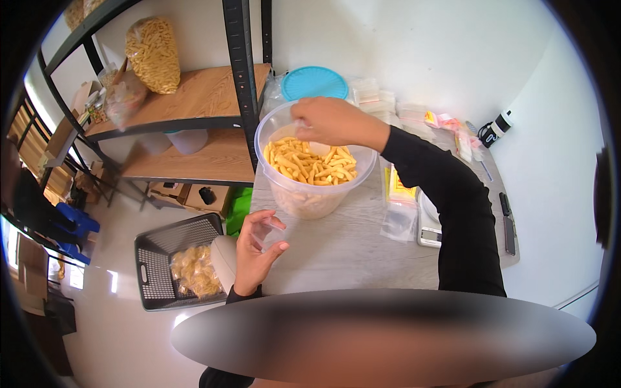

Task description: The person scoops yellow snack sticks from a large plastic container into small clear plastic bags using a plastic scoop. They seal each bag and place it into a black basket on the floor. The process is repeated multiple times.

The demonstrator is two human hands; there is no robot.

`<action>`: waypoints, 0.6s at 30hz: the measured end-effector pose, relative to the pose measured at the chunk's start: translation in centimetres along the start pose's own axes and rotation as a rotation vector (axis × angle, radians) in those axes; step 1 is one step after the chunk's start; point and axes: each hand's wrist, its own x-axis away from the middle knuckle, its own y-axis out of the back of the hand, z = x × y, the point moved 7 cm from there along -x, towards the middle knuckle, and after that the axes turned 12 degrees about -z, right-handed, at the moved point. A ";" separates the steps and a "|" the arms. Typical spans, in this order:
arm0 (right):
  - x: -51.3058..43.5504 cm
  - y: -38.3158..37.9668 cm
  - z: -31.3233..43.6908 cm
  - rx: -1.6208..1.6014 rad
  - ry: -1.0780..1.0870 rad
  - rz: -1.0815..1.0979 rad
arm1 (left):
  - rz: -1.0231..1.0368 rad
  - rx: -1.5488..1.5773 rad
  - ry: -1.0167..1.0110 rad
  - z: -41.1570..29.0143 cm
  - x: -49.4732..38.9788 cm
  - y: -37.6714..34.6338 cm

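My left hand (254,252) holds a small clear plastic bag (268,234) near the table's left edge, its mouth spread between fingers and thumb. Over the big translucent plastic tub (315,206) is my right hand (330,121), its fingers curled downward inside the rim. Below those fingers a pale translucent scoop or cup (319,148) rests among yellow stick-shaped snacks (310,165). My right hand appears to grip it, though the hand covers its upper part. The snacks fill much of the tub.
A white digital scale (429,237) sits partly under my right forearm, beside packs of clear bags (399,220). Behind the tub leans a turquoise lid (314,83). A black-framed shelf (240,72) borders the table; a dark basket (179,233) with filled bags stands lower left.
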 end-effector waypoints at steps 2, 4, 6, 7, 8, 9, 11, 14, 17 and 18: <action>0.7 1.4 -1.4 0.010 -0.102 -0.014 | 0.005 -0.023 -0.014 0.1 -0.1 -0.2; 1.5 2.6 -2.6 0.007 -0.173 -0.044 | 0.018 -0.026 -0.004 0.2 -0.3 -0.5; 2.1 3.2 -3.6 0.068 -0.198 -0.050 | 0.026 -0.033 -0.008 0.2 -0.5 -0.8; 2.4 3.5 -4.0 0.094 -0.204 -0.059 | 0.028 -0.036 -0.011 0.2 -0.6 -0.9; 2.6 3.6 -4.5 0.073 -0.222 -0.046 | 0.033 -0.043 -0.026 0.1 -0.7 -1.1; 2.9 3.7 -4.9 0.052 -0.239 -0.034 | 0.028 -0.051 -0.021 0.1 -0.8 -1.1; 3.0 4.1 -5.5 0.006 -0.242 -0.048 | 0.027 -0.076 -0.053 -0.3 -1.1 -1.3; 2.9 4.7 -5.3 -0.101 -0.167 -0.139 | -0.013 0.006 -0.016 -0.3 -1.2 -1.6; 2.6 4.4 -4.0 -0.208 -0.011 -0.238 | -0.005 -0.031 0.006 -0.5 -1.3 -1.8; 2.4 3.9 -3.4 -0.205 0.046 -0.253 | -0.002 -0.039 0.011 -0.6 -1.3 -1.9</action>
